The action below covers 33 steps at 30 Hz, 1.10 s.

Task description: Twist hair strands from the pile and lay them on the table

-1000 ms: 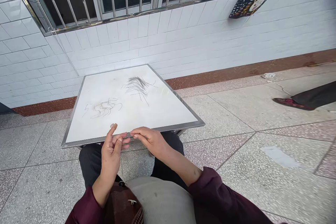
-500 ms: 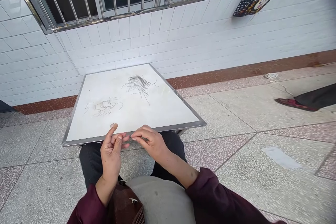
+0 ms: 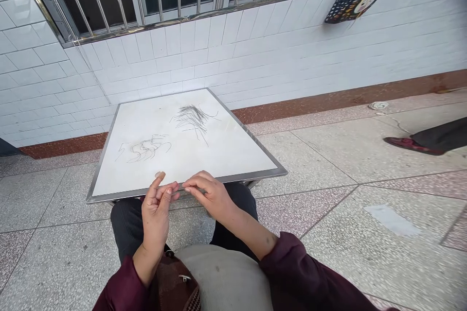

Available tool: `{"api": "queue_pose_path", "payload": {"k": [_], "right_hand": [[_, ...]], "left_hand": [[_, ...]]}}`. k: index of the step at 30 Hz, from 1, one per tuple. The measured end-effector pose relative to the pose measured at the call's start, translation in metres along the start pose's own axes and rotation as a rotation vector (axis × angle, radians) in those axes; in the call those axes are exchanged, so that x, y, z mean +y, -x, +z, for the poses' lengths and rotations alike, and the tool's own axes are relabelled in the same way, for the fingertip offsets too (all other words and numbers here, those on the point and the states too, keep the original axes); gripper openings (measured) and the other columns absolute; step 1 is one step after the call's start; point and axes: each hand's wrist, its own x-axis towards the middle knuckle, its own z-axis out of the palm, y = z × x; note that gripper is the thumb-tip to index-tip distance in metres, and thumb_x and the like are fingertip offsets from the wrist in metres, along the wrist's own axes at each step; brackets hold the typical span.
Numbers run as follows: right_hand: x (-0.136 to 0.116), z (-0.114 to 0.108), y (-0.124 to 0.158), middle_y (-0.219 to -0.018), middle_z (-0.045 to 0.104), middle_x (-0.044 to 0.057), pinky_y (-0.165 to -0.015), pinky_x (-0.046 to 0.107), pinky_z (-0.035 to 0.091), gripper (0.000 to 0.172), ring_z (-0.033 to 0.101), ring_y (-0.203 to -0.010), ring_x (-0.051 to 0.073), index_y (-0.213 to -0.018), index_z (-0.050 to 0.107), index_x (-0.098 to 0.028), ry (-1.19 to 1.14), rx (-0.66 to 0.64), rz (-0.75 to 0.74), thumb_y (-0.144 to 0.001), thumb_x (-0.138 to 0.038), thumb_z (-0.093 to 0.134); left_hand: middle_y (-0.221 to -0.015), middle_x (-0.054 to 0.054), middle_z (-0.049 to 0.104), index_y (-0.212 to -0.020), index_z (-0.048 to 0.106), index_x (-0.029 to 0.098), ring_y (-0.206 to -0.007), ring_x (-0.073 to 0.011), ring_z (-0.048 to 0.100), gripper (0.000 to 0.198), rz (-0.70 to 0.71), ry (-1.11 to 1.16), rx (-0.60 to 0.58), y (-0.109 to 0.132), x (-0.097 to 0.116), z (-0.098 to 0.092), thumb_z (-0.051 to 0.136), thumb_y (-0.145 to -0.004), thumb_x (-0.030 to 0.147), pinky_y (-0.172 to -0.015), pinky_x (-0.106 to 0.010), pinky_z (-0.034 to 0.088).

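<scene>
My left hand (image 3: 157, 209) is raised at the near edge of the white table (image 3: 241, 155), thumb and fingertips pinched together, one finger sticking up with a pale cover on its tip. Just to its right, my right hand (image 3: 209, 197) has thumb and fingers closed in a pinch, fingertips facing the left ones across a small gap. Whatever they hold is too fine to make out. On the tabletop lie a dense pile of thin dark strands (image 3: 193, 115) and, nearer on the left, a looser scatter of thin strands (image 3: 144, 148).
Beyond the table is a white tiled wall (image 3: 164, 65) with a barred window. A dark patterned bag (image 3: 352, 5) hangs from the bars. At right, another person's shoe (image 3: 414, 146) rests on the floor, near a coiled white cord (image 3: 378, 106) and a white sheet (image 3: 392, 219).
My right hand has shifted slightly up and right, widening the gap between the fingertips a little. My left hand keeps almost the same place. Both strand piles look the same.
</scene>
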Motion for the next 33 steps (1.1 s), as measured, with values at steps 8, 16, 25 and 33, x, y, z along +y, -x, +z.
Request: {"api": "queue_pose_path", "payload": {"k": [8,16,25,33], "right_hand": [[-0.001,0.005,-0.002,-0.084,0.065,0.004,-0.072,0.029,0.050,0.014,0.059,-0.081,0.017,-0.096,0.067,-0.022,0.010,0.011,-0.011,-0.096,-0.019,0.053],[-0.006,0.005,-0.012,-0.084,0.065,0.005,-0.073,0.033,0.047,0.017,0.054,-0.080,0.019,-0.097,0.069,-0.021,0.114,-0.054,-0.122,-0.097,-0.018,0.052],[-0.004,0.006,-0.014,-0.088,0.064,0.006,-0.074,0.034,0.051,0.021,0.057,-0.083,0.019,-0.106,0.069,-0.022,0.092,-0.039,-0.136,-0.096,-0.016,0.052],[-0.011,0.013,-0.019,-0.084,0.064,0.005,-0.072,0.032,0.049,0.017,0.057,-0.080,0.018,-0.100,0.070,-0.021,0.077,-0.037,-0.148,-0.095,-0.017,0.054]], "left_hand": [[-0.102,-0.010,0.075,-0.129,0.058,0.018,-0.095,-0.0229,0.072,0.049,0.009,0.022,0.061,-0.002,-0.005,0.000,0.069,-0.085,0.036,-0.083,-0.038,0.060],[-0.104,-0.010,0.074,-0.132,0.055,0.019,-0.097,-0.0223,0.071,0.048,0.001,0.022,0.025,-0.002,-0.007,-0.001,0.066,-0.087,0.034,-0.087,-0.039,0.058],[-0.097,-0.005,0.071,-0.125,0.060,0.020,-0.090,-0.0195,0.071,0.044,0.014,0.081,0.031,-0.002,-0.006,-0.003,0.070,-0.084,0.029,-0.079,-0.035,0.061],[-0.087,-0.001,0.068,-0.124,0.062,0.023,-0.081,-0.0151,0.068,0.047,-0.004,0.082,0.061,-0.003,-0.009,-0.008,0.075,-0.079,0.028,-0.073,-0.029,0.058]]}}
